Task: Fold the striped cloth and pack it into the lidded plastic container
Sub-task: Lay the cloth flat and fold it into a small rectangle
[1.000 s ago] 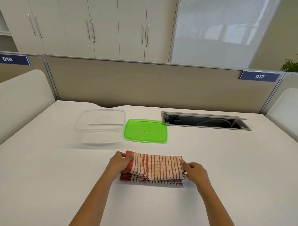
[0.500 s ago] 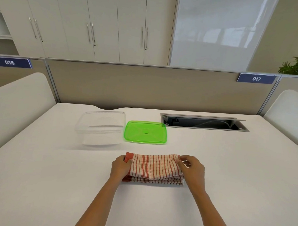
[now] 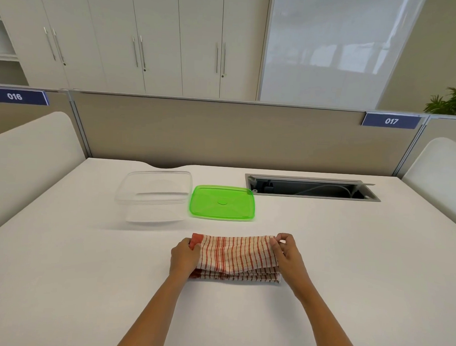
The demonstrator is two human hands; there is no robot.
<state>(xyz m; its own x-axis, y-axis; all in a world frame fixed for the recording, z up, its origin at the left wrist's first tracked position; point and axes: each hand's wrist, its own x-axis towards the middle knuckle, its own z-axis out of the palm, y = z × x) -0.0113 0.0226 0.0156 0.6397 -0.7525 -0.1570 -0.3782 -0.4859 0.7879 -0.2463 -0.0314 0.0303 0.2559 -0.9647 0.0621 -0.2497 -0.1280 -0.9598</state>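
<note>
The red-and-white striped cloth (image 3: pixel 236 257) lies folded into a thick rectangle on the white table, straight in front of me. My left hand (image 3: pixel 184 257) grips its left end. My right hand (image 3: pixel 286 251) pinches the far right corner of the top layer between thumb and fingers. Behind the cloth to the left stands the clear plastic container (image 3: pixel 152 195), open, with nothing inside. Its green lid (image 3: pixel 221 202) lies flat on the table beside it, to the right.
An open cable slot (image 3: pixel 312 188) is sunk into the table at the back right. A beige partition (image 3: pixel 223 133) closes off the far edge. White rounded dividers stand at the left (image 3: pixel 26 148) and right (image 3: pixel 441 169) sides.
Both hands slid up from the near edge of the cloth towards its far edge. My right hand now pinches the far right corner. The cloth stayed in place.
</note>
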